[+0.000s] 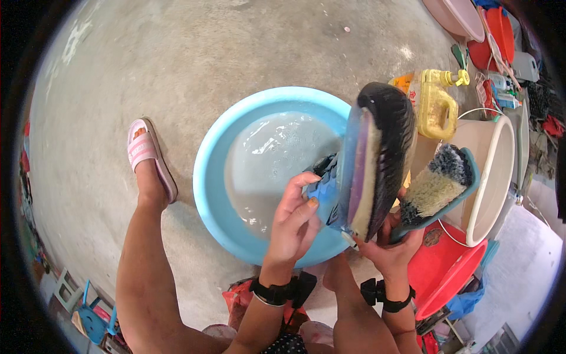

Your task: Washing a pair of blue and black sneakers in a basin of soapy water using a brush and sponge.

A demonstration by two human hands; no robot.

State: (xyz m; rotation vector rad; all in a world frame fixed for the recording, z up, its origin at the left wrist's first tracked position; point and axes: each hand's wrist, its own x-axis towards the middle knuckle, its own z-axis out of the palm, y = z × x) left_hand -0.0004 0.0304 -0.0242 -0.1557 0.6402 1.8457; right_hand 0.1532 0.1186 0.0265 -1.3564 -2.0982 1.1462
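In the head view, the left hand [293,221] grips a shoe [370,159] by its blue upper, fingers [306,207] curled around the near side. The shoe is turned sole-outward, its dark ribbed sole facing right, and it is held above the right rim of a light blue basin [207,177] that sits on the concrete floor [177,53] and holds cloudy, soapy water.

The right hand [392,242] is closed around the handle of a teal scrub brush [439,183], whose pale and dark bristles point left toward the sole, just beside it; whether they touch cannot be told.

Right of the brush stands a cream bucket [501,177], with a red basin [442,271] near it. A yellow detergent jug [437,103] stands farther off, behind the shoe. At the left, the person's foot in a pink slipper [147,153] rests on the floor beside the blue basin. Both wrists wear black straps.
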